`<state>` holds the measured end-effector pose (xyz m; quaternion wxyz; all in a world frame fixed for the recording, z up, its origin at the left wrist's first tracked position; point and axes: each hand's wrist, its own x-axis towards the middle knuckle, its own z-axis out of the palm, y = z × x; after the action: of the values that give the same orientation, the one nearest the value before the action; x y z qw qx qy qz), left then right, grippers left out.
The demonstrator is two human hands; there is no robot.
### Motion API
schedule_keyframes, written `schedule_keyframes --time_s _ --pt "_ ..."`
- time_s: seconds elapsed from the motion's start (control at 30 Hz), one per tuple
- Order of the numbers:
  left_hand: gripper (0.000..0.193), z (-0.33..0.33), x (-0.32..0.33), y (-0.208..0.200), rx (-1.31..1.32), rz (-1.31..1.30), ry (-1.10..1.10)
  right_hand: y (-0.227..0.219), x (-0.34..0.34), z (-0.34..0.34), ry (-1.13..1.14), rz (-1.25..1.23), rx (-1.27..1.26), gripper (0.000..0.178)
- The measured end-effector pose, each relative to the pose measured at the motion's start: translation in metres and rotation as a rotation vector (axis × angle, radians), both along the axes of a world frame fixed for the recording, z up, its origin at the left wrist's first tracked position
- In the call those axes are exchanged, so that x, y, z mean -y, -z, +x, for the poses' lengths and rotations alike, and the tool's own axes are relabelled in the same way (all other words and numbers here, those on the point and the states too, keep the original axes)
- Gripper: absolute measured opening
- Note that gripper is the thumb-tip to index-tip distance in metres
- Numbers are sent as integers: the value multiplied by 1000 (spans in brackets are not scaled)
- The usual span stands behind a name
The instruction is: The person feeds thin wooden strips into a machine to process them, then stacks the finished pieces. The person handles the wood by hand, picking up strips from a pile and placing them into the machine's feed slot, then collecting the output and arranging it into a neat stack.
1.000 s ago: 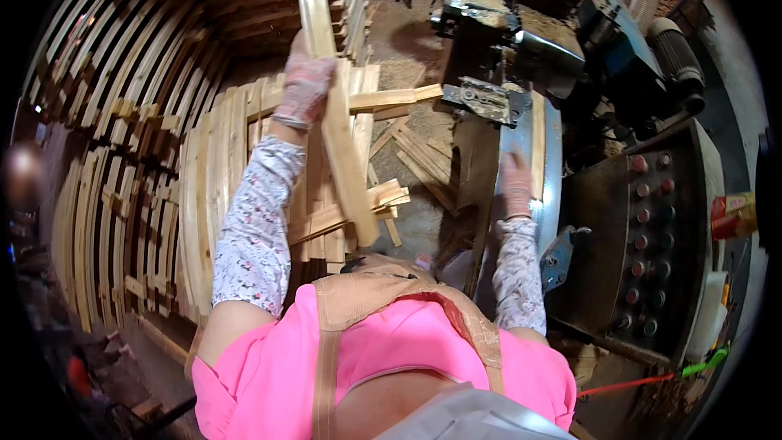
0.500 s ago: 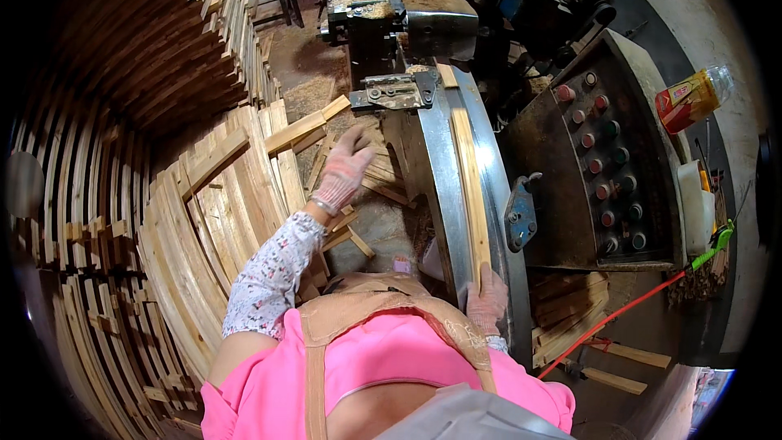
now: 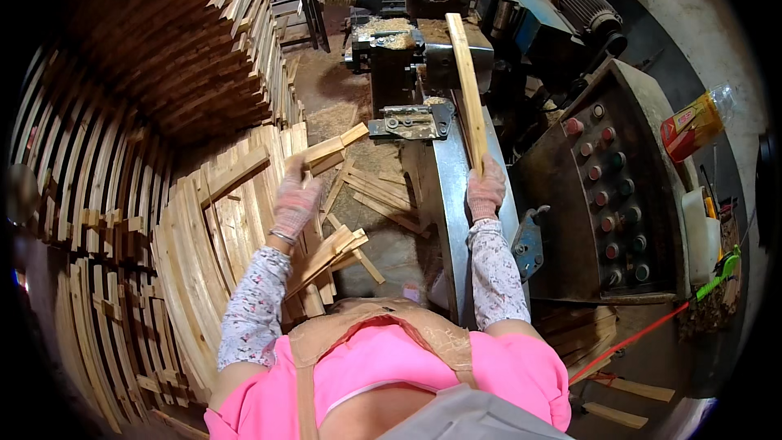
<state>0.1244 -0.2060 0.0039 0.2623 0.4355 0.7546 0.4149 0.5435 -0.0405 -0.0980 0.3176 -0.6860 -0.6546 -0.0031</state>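
Note:
In my right hand (image 3: 486,189), which wears a pinkish knit glove, is the near end of a long pale wooden strip (image 3: 466,81). The strip slants up and away over the steel machine bed (image 3: 444,212), its far end in front of the machine's metal cover. My left hand (image 3: 297,200), gloved alike and a little blurred, is over the stacked wooden strips (image 3: 232,220) on the left. Its fingers look apart, with nothing visibly held, close to a short wooden piece (image 3: 326,147) lying across the stack.
A metal guide block (image 3: 407,122) sits at the bed's left edge, a blue clamp (image 3: 531,243) at its right. Further right stands a control panel (image 3: 607,195) with several buttons, a bottle (image 3: 692,126) on top. Offcuts (image 3: 379,195) lie on the floor; tall wood stacks (image 3: 155,73) line the left.
My right hand has moved forward along the bed, lifting the wooden strip and carrying it away from me. My left hand has shifted left and nearer, over the stack. The view has moved slightly.

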Motion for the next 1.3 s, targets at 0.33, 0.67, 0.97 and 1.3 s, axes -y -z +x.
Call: schedule_keyframes --time_s 0.33,0.67,0.97,1.3 --pt "92 -148 151 -19 -788 -805 -509 -17 267 68 23 -381 129 53" --pt "72 -165 167 -1 -787 -772 -459 5 200 64 -65 98 228 50" --pt "64 -156 57 -61 -426 -28 -419 3 37 3 -168 -90 266 38" --pt "84 74 -135 -61 383 533 -30 -99 169 -109 -715 -255 -521 77"
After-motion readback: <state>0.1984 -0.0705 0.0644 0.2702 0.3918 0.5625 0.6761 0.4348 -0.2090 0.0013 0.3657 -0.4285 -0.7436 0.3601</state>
